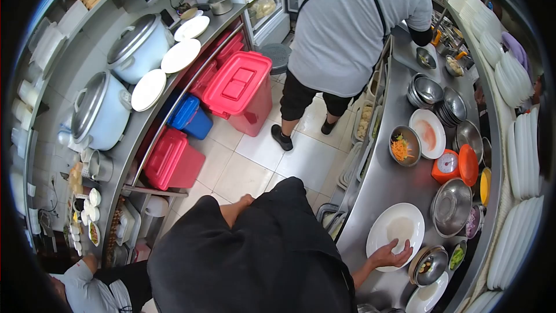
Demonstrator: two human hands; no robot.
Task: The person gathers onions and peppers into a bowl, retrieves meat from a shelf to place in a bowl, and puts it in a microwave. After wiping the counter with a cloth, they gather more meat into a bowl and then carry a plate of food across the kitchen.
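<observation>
White plate [401,225] on steel counter [389,188], near front edge. Right hand [392,254] rests on plate's near rim, fingers open, gripping nothing. Left hand [245,199] against dark clothing, fingers: cannot tell. Carrot bowl [403,146] and orange scale [447,166] beyond.

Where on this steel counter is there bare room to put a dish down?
Bare steel counter lies between the large white round plate under the right hand and the steel bowl of shredded carrot. Beyond, by the orange kitchen scale and stacked steel bowls, it is crowded.
</observation>
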